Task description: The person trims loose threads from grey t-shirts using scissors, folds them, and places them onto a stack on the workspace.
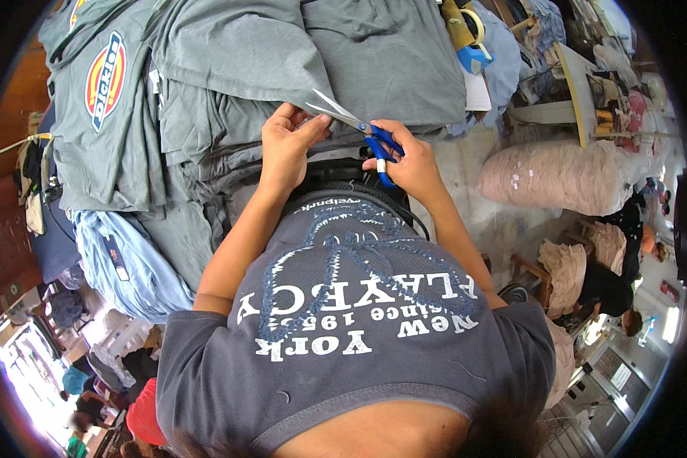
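Grey T-shirts (244,61) lie in a layered pile in front of me. My left hand (291,145) is closed at the near edge of the top shirt, thumb and fingers pinching a bit of its cloth. My right hand (412,156) grips a pair of scissors (378,149) by their blue handles. The scissors' blades are parted and point up to the left, beside my left fingertips at the cloth's edge. One shirt at the left bears a large oval red, yellow and blue print (105,82).
A light blue garment (133,263) hangs below the pile at the left. A blue tape dispenser (475,58) stands at the pile's far right. Right of me lies a large plastic-wrapped pinkish bundle (549,177). Other people are at the lower left and far right.
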The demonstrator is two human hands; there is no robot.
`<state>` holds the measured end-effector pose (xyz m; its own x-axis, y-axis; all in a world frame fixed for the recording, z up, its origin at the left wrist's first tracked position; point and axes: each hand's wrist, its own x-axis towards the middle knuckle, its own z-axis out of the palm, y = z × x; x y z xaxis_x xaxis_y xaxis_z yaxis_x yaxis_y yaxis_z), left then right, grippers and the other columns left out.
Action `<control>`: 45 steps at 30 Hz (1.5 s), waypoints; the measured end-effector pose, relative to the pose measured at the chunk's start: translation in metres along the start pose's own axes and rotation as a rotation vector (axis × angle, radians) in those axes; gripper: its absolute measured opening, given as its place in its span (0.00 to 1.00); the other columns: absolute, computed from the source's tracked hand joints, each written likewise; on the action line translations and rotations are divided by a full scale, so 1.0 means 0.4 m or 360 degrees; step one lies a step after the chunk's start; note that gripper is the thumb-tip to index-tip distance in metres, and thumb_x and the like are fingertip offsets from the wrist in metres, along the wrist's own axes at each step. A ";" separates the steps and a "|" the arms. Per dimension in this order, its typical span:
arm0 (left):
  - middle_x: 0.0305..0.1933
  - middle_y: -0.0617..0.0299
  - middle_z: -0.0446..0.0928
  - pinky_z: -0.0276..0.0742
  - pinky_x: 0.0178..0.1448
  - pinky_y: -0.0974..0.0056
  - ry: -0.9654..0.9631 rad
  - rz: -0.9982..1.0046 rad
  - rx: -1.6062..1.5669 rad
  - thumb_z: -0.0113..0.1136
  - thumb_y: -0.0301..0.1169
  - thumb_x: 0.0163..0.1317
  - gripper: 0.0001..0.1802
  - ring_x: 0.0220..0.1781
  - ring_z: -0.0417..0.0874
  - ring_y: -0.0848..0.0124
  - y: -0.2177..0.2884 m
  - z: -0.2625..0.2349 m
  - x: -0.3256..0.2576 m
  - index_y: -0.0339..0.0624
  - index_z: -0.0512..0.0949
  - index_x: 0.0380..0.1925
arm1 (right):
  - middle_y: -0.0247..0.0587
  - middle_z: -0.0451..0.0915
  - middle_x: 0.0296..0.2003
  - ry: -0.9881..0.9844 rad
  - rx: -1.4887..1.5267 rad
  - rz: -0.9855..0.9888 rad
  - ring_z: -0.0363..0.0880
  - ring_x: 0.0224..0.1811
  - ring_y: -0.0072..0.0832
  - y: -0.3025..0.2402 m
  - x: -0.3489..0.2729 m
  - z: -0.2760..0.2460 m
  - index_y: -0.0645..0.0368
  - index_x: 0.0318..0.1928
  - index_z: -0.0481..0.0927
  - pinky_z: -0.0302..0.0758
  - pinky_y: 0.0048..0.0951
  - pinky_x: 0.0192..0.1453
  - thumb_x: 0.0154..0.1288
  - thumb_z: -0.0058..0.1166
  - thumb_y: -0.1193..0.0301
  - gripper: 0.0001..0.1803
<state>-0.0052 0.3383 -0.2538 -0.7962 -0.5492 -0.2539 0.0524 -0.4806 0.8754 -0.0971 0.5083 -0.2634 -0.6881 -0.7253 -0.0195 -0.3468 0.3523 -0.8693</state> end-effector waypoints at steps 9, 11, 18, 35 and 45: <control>0.35 0.63 0.75 0.73 0.38 0.70 0.0061 -0.0098 -0.0266 0.58 0.21 0.50 0.14 0.35 0.76 0.76 -0.013 -0.022 0.014 0.36 0.70 0.38 | 0.39 0.80 0.26 -0.0122 0.0269 0.0160 0.81 0.30 0.28 -0.001 -0.022 -0.018 0.58 0.44 0.71 0.72 0.22 0.32 0.46 0.56 0.77 0.20; 0.36 0.62 0.75 0.73 0.38 0.70 0.0071 -0.0030 -0.0275 0.58 0.21 0.50 0.15 0.36 0.76 0.76 -0.017 -0.036 0.023 0.37 0.69 0.39 | 0.39 0.79 0.26 -0.0110 0.0258 0.0166 0.81 0.29 0.28 0.006 -0.025 -0.016 0.58 0.44 0.71 0.72 0.22 0.31 0.46 0.57 0.75 0.21; 0.40 0.60 0.74 0.75 0.41 0.67 0.0004 0.0118 -0.0170 0.57 0.17 0.48 0.21 0.39 0.77 0.71 -0.010 -0.028 0.011 0.38 0.67 0.44 | 0.40 0.76 0.26 -0.0011 -0.0158 -0.0035 0.75 0.25 0.31 -0.002 0.003 -0.004 0.52 0.46 0.71 0.70 0.29 0.30 0.39 0.65 0.62 0.30; 0.41 0.60 0.74 0.74 0.41 0.70 0.0069 0.0186 -0.0146 0.58 0.19 0.48 0.22 0.40 0.76 0.74 0.000 -0.038 0.021 0.37 0.67 0.46 | 0.44 0.78 0.27 -0.0065 -0.0172 -0.0058 0.79 0.29 0.35 -0.012 0.025 -0.002 0.53 0.46 0.71 0.72 0.29 0.34 0.42 0.62 0.66 0.26; 0.42 0.61 0.74 0.73 0.43 0.69 0.0047 0.0210 -0.0095 0.58 0.20 0.50 0.22 0.41 0.75 0.74 0.009 -0.036 0.020 0.39 0.66 0.47 | 0.45 0.78 0.28 -0.0167 -0.0152 -0.0016 0.79 0.31 0.37 -0.030 0.062 -0.004 0.52 0.46 0.71 0.72 0.32 0.34 0.41 0.63 0.65 0.27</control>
<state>-0.0028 0.3225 -0.2585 -0.7620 -0.6298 -0.1507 0.1919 -0.4420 0.8763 -0.1111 0.4870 -0.2528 -0.6155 -0.7853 -0.0668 -0.4159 0.3956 -0.8189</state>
